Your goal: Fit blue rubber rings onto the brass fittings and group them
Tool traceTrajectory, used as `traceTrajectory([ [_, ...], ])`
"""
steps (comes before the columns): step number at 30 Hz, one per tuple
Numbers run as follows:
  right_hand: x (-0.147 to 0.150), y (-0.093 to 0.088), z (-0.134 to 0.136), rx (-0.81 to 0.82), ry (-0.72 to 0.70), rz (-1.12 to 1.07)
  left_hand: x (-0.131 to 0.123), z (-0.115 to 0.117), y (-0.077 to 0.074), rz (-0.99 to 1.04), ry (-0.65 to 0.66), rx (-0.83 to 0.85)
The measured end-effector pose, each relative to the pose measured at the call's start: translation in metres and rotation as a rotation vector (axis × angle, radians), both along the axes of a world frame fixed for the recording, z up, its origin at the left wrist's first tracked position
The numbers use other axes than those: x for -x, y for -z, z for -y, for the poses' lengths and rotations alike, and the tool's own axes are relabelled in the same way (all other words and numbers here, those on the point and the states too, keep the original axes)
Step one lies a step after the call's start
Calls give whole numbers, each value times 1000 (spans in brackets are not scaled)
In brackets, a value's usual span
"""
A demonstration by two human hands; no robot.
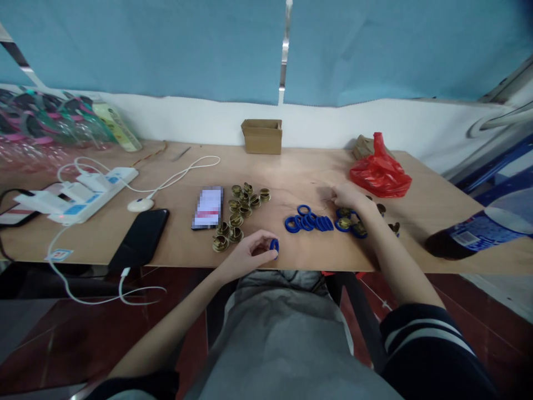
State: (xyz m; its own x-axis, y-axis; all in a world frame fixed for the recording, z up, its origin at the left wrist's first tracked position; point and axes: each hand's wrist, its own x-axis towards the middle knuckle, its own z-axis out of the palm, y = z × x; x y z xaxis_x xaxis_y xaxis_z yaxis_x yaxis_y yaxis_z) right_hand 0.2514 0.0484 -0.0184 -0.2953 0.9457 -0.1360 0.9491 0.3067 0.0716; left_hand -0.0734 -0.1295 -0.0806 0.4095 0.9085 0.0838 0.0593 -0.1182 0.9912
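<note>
Near the table's front edge, my left hand (248, 254) pinches a blue ring (273, 248) on edge between thumb and fingers. My right hand (348, 197) is low over the table to the right, its fingers curled together; whatever may be in them is hidden. Just in front of its wrist sit blue rings with brass-coloured pieces (343, 223) in them, partly covered by my forearm. Between the hands lies a row of overlapping loose blue rings (308, 222). A cluster of brass-coloured round pieces with raised tabs (245, 209) spreads left of them, beyond my left hand.
A lit phone (208, 208) lies beside the brass pieces, a dark phone (139, 240) further left. A power strip (97, 194) with white cables occupies the left. A cardboard box (262, 136) stands behind. A red plastic bag (380, 169) and a cola bottle (470, 233) are at right.
</note>
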Motion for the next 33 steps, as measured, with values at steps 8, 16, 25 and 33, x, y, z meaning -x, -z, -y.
traceTrajectory([
  [8, 4, 0, 2, 9, -10, -18, 0, 0, 3, 43, 3, 29],
  [16, 2, -27, 26, -141, -57, -254, 1, -1, 2, 65, 1, 48],
  [25, 26, -25, 81, -211, -298, -658, 1, -2, 1, 81, -8, 69],
  [33, 82, 26, 165, -151, -407, -563, 0, -1, -1, 62, -60, 27],
])
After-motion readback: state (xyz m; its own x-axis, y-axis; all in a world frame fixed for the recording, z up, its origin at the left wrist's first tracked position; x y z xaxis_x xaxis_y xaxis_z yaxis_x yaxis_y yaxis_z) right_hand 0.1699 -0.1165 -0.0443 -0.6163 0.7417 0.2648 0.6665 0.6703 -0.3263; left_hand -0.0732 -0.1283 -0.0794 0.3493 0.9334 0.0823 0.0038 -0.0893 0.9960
